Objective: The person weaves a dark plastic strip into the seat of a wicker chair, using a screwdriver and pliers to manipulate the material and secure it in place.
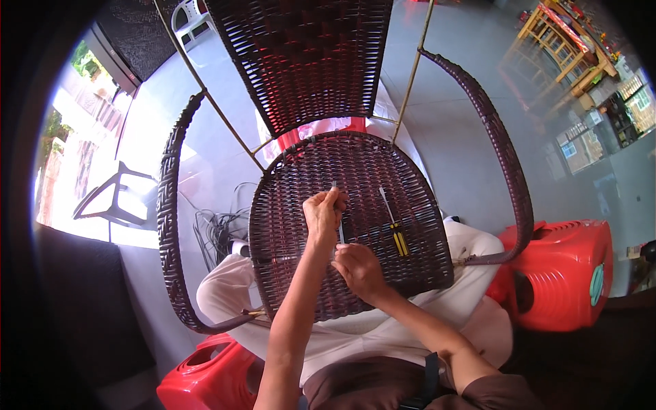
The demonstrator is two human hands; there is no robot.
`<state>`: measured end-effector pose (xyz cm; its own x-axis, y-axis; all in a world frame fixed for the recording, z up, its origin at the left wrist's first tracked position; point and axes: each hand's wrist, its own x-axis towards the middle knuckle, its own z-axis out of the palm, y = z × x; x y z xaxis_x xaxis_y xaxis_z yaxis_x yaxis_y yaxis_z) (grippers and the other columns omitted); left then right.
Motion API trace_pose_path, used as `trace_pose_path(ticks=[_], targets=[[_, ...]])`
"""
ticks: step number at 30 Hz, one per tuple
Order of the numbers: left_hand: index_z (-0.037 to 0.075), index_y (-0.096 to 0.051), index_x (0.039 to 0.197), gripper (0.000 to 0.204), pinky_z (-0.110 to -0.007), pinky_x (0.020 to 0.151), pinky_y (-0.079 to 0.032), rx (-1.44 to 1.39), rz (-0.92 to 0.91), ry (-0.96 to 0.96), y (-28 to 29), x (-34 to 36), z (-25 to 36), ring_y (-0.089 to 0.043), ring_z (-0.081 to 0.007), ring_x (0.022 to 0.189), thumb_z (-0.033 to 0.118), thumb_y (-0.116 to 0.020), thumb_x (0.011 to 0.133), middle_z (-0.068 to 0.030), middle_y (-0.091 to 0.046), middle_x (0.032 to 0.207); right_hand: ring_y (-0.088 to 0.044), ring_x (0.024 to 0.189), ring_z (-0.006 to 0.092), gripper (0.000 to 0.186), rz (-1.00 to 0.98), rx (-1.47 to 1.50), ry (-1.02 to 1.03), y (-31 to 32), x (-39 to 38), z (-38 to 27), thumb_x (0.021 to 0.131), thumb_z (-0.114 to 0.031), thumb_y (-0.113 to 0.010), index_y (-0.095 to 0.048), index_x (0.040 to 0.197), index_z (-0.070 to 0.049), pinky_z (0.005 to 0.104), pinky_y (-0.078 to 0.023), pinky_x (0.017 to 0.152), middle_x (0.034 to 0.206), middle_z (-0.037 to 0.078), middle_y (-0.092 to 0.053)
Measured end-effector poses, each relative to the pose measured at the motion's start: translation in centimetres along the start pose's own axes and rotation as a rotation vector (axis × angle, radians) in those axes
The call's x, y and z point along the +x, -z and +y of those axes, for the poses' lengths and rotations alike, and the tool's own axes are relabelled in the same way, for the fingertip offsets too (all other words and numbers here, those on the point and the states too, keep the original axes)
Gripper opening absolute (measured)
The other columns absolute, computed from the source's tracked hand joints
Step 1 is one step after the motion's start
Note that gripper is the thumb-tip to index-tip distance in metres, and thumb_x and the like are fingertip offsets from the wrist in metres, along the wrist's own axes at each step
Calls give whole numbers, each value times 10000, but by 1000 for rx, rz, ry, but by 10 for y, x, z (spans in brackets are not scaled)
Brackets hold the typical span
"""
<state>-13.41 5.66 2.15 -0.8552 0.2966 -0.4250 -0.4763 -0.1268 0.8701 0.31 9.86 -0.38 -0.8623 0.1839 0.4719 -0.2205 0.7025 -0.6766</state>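
Observation:
A dark brown woven chair seat [294, 174] rests across my lap, with the woven backrest [304, 61] above it on bare metal rods. My left hand [322, 215] is closed on the upper part of a thin grey object [342, 232], held upright over the seat; I cannot make out what it is. My right hand [359, 270] pinches at that object's lower end, just below my left hand. A yellow and black screwdriver [398, 238] lies on the weave to the right of both hands. Woven armrests [171, 205] curve along either side.
Red plastic stools stand at lower left [198, 383] and right [560, 273]. Black cords [212, 229] lie on the grey floor at left, near a dark angular frame [116, 198]. A white chair [191, 20] stands at the back left, wooden furniture [567, 41] at the upper right.

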Motion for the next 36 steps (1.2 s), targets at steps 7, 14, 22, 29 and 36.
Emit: trace_pose_path(ticks=[7, 14, 22, 29, 36], targets=[[-54, -638, 791, 276, -213, 348, -275, 112, 151, 33, -4, 2, -31, -389, -86, 355, 190, -557, 892, -96, -587, 582, -599, 902, 281, 122, -77, -191, 14, 35, -5, -5, 759, -24, -636, -618, 876, 9, 364, -501, 780, 911, 122, -585], [-55, -632, 786, 274, -217, 352, -290, 107, 173, 59, -5, -2, -25, -420, -90, 373, 172, -527, 898, -112, -610, 592, -529, 825, 283, 442, -45, -485, -304, 76, 22, 25, 770, -102, -671, -507, 1171, -17, 364, -467, 727, 910, 113, -473], [-42, -632, 763, 273, -214, 345, -321, 75, 189, 137, -9, 2, -18, -451, -93, 371, 165, -511, 894, -99, -612, 584, -608, 633, 243, 305, -76, -409, -236, 76, 38, 32, 818, 12, -564, -534, 1121, 30, 323, -517, 519, 884, 135, -484], [-32, -629, 756, 270, -216, 338, -343, 44, 193, 137, -8, 4, -20, -467, -103, 365, 170, -509, 890, -92, -612, 578, -618, 638, 288, 338, -258, -298, -164, 67, 68, 36, 811, -53, -604, -558, 1144, -15, 374, -513, 542, 790, 139, -575], [-68, -622, 749, 268, -229, 350, -397, 47, 208, 121, -9, 3, -19, -490, -121, 370, 141, -506, 872, -120, -612, 570, -626, 627, 294, 311, -288, -326, -138, 59, 79, 36, 798, -82, -629, -608, 1109, -80, 379, -513, 538, 757, 128, -586]])
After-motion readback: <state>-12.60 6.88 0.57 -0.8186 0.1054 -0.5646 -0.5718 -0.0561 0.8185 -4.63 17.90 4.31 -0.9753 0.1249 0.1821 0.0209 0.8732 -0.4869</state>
